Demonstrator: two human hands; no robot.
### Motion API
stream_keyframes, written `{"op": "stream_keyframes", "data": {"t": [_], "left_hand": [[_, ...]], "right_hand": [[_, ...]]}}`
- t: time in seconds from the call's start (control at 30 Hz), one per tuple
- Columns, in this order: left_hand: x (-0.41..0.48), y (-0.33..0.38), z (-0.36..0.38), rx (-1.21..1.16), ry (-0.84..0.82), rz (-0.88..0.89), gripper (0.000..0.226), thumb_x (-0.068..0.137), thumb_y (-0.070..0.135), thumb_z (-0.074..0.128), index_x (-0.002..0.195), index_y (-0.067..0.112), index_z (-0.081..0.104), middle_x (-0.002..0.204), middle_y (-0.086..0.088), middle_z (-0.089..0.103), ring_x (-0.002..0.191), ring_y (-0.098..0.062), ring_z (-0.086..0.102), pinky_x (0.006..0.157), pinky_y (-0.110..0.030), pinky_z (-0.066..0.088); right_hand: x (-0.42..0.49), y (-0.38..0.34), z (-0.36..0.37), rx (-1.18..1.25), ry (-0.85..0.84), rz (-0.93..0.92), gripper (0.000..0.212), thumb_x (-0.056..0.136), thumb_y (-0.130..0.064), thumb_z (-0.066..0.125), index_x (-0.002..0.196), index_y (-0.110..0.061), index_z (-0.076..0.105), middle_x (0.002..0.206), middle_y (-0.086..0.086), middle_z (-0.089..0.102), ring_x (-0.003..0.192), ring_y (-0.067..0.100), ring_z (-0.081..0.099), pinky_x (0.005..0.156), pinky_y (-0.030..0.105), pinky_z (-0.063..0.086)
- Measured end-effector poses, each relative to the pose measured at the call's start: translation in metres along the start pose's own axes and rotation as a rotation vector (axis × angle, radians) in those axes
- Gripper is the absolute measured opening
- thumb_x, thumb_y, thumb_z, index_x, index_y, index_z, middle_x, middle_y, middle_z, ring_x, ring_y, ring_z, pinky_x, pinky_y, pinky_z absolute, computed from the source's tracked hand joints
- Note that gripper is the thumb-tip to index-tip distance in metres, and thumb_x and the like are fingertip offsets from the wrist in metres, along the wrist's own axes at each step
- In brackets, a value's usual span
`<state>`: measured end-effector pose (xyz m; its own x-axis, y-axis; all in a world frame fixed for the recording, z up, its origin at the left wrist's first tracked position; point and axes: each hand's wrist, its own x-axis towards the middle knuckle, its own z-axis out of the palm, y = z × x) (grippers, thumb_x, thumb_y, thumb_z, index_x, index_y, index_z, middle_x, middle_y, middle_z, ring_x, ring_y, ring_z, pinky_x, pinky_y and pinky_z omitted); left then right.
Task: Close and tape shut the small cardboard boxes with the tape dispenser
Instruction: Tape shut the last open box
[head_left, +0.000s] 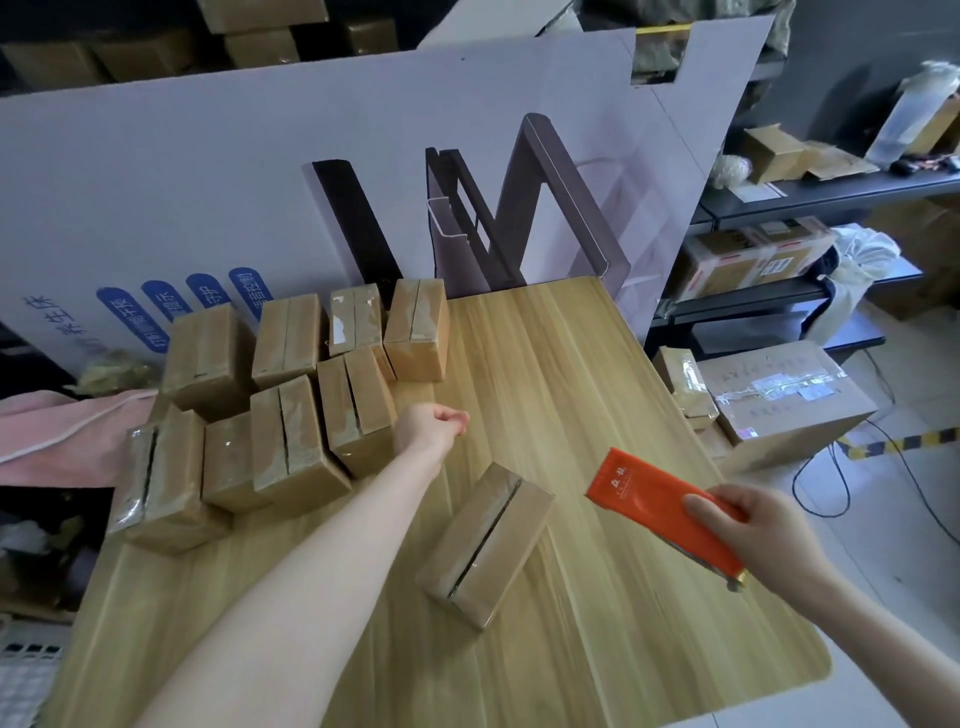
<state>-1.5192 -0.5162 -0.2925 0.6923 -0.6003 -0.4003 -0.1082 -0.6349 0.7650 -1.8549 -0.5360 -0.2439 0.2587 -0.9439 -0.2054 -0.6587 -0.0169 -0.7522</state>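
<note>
One small cardboard box lies alone near the middle of the wooden table, its top seam showing a dark slit under clear tape. Several more small taped boxes crowd the table's left and back. My left hand hovers over the table beside that cluster, fingers curled into a loose fist with nothing in it. My right hand grips the near end of a flat orange packet, held in the air to the right of the lone box. No tape dispenser is in view.
A large printed cardboard sheet stands along the table's back edge. Dark shelves with boxes are at the right. A big taped carton and cables lie on the floor there. Pink cloth hangs at the left.
</note>
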Motion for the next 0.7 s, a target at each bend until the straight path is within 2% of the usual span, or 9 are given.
{"op": "stream_keyframes", "data": {"t": [0.1,0.2,0.27,0.37,0.47,0.57,0.63,0.7], "left_hand": [[0.006,-0.015,0.017,0.048,-0.013,-0.010,0.011,0.087,0.027,0.070,0.087,0.016,0.073,0.092,0.003,0.069,0.088,-0.015,0.058,0.079,-0.028,0.042],[0.011,-0.023,0.028,0.086,-0.029,-0.017,0.010,0.087,0.027,0.071,0.080,0.019,0.070,0.090,0.002,0.070,0.088,-0.017,0.060,0.078,-0.027,0.043],[0.016,-0.032,0.036,0.107,-0.035,-0.035,0.011,0.086,0.026,0.071,0.078,0.021,0.068,0.089,0.000,0.071,0.085,-0.017,0.061,0.077,-0.027,0.044],[0.020,-0.047,0.047,0.135,-0.030,-0.080,0.009,0.086,0.027,0.071,0.083,0.019,0.071,0.087,-0.001,0.071,0.081,-0.018,0.060,0.075,-0.026,0.044],[0.021,-0.058,0.059,0.154,-0.035,-0.096,0.010,0.088,0.029,0.069,0.083,0.021,0.073,0.086,0.001,0.071,0.083,-0.019,0.063,0.080,-0.027,0.049],[0.021,-0.065,0.069,0.182,-0.020,-0.075,0.016,0.090,0.031,0.066,0.095,0.020,0.076,0.101,0.001,0.073,0.092,-0.020,0.064,0.082,-0.026,0.048],[0.022,-0.067,0.072,0.209,-0.013,-0.088,0.023,0.092,0.035,0.062,0.104,0.020,0.074,0.114,-0.002,0.071,0.104,-0.023,0.064,0.087,-0.029,0.048],[0.022,-0.069,0.074,0.220,-0.009,-0.143,0.043,0.093,0.038,0.059,0.129,0.014,0.060,0.135,-0.006,0.058,0.123,-0.027,0.054,0.101,-0.035,0.044]], "right_hand": [[0.004,0.016,0.007,0.006,-0.032,0.077,0.020,0.086,-0.024,0.069,0.069,-0.015,0.069,0.051,0.012,0.061,0.033,0.031,0.057,0.034,0.035,0.048],[0.008,0.031,0.020,-0.079,-0.052,0.115,0.024,0.084,-0.037,0.069,0.065,-0.023,0.068,0.050,0.004,0.062,0.034,0.027,0.059,0.039,0.044,0.052],[0.013,0.036,0.030,-0.150,-0.069,0.126,0.026,0.084,-0.042,0.066,0.064,-0.025,0.065,0.053,0.000,0.062,0.034,0.021,0.060,0.042,0.040,0.053],[0.018,0.033,0.045,-0.316,-0.102,0.119,0.027,0.087,-0.046,0.060,0.069,-0.027,0.063,0.058,-0.005,0.064,0.032,0.010,0.058,0.041,0.024,0.045],[0.027,0.030,0.062,-0.406,-0.121,0.128,0.030,0.087,-0.051,0.056,0.072,-0.026,0.063,0.061,-0.005,0.065,0.034,0.009,0.059,0.044,0.024,0.049],[0.038,0.024,0.080,-0.529,-0.120,0.109,0.035,0.086,-0.054,0.053,0.078,-0.022,0.064,0.068,-0.002,0.066,0.055,0.017,0.066,0.056,0.027,0.052],[0.043,0.017,0.090,-0.596,-0.085,0.078,0.037,0.086,-0.053,0.052,0.081,-0.018,0.063,0.072,-0.002,0.065,0.072,0.022,0.066,0.057,0.026,0.045],[0.047,0.012,0.095,-0.633,-0.060,0.058,0.036,0.086,-0.050,0.051,0.081,-0.017,0.062,0.072,-0.003,0.061,0.077,0.022,0.063,0.056,0.025,0.038]]}}
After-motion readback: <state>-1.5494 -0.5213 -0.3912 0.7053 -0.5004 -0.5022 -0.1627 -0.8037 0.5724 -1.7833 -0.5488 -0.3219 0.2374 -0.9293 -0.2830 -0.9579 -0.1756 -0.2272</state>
